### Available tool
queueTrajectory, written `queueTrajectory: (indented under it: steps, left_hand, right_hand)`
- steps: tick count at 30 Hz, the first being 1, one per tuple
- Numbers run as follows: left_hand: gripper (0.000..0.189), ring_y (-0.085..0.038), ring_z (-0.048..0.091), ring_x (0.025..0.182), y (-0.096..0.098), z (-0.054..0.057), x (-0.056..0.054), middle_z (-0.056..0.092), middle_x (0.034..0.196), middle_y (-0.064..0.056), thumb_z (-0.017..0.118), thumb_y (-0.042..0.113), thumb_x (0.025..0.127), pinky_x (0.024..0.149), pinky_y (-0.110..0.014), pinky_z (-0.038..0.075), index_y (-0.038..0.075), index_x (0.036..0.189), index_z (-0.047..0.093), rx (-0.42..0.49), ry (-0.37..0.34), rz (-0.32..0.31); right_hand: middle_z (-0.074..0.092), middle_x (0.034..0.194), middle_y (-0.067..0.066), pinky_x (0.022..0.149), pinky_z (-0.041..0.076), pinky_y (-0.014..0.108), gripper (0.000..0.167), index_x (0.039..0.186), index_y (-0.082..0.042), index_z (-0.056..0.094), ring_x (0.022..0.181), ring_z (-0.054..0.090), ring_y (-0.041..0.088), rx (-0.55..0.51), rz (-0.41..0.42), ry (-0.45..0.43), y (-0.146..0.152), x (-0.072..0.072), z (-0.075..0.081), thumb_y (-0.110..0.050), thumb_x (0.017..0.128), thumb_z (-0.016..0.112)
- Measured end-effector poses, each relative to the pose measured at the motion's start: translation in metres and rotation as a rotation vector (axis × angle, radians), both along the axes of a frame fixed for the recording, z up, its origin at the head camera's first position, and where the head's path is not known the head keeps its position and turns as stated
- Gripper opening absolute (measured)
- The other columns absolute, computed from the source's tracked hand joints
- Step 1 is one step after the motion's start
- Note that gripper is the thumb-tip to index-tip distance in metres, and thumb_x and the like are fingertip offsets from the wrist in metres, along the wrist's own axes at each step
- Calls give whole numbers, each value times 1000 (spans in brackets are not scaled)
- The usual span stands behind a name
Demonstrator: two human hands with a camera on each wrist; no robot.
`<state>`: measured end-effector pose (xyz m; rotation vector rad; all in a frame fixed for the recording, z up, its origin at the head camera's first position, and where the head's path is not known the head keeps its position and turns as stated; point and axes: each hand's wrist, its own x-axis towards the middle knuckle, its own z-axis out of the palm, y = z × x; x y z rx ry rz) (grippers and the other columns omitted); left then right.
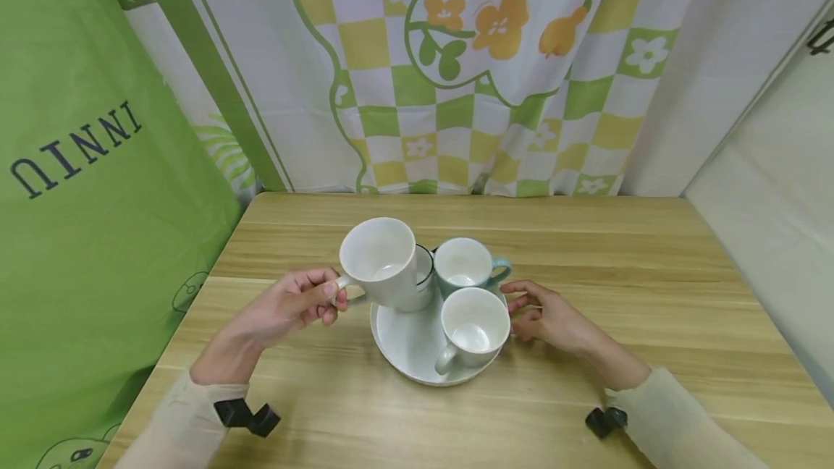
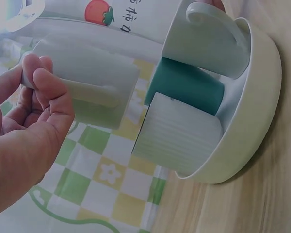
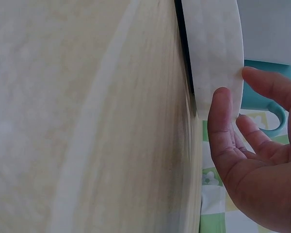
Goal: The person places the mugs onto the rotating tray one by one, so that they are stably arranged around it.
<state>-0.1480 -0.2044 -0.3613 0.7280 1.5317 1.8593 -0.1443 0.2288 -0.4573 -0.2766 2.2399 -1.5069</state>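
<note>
My left hand [image 1: 302, 301] pinches the handle of a plain white mug [image 1: 378, 259] between thumb and fingers. In the left wrist view this mug [image 2: 92, 82] is held up, apart from the others. A round white, high-rimmed tray [image 1: 407, 353] holds a ribbed white cup with a dark rim [image 1: 423, 266], a teal mug with white inside [image 1: 464, 263] and another white mug [image 1: 476, 328], its handle toward me. At the tray's right side is my right hand [image 1: 544, 315]. Its fingers are loosely bent, thumb near the rim and fingertips against the outer wall [image 3: 216, 53].
The tray rests on a wood-grain table [image 1: 586, 237]. A patterned curtain [image 1: 469, 93] hangs behind it, a green cloth [image 1: 85, 165] at the left and a pale cloth [image 1: 782, 165] at the right. Black mounts [image 1: 244, 417] are on both wrists.
</note>
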Motion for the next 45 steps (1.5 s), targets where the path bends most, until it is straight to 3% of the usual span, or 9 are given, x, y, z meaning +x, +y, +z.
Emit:
queueTrajectory:
  steps: [16,23,36,45]
  left_hand:
    - [24,-2,59,76,5,-17,12,68,94,11,45,7,106,73,-17,47,16,98,65,-45,-22,-68]
    - [25,-2,58,77,7,-30,13,67,95,10,43,3,105,74,-18,48,14,96,63,-54,19,-119]
    - [17,-3,58,75,8,-50,13,65,92,6,49,11,104,72,-17,48,10,96,63,-173,0,-114]
    - [18,-3,59,74,10,-63,10,65,92,5,48,11,104,71,-17,49,1,96,60,-190,12,-123]
  right_hand:
    - [59,122,26,64,59,38,67,145,-4,43,82,66,23,-16,4,-1,2,0,-1,-6,86,75]
    - [59,122,26,65,58,37,67,145,-5,43,83,66,22,-14,5,-1,1,0,-1,-6,86,75]
    - [59,122,26,64,59,37,66,144,-5,44,82,66,22,-15,10,8,2,-1,-3,-6,86,75]
    - [59,124,26,64,58,38,67,145,-5,43,83,66,23,-16,6,-5,1,-1,-2,-6,86,75]
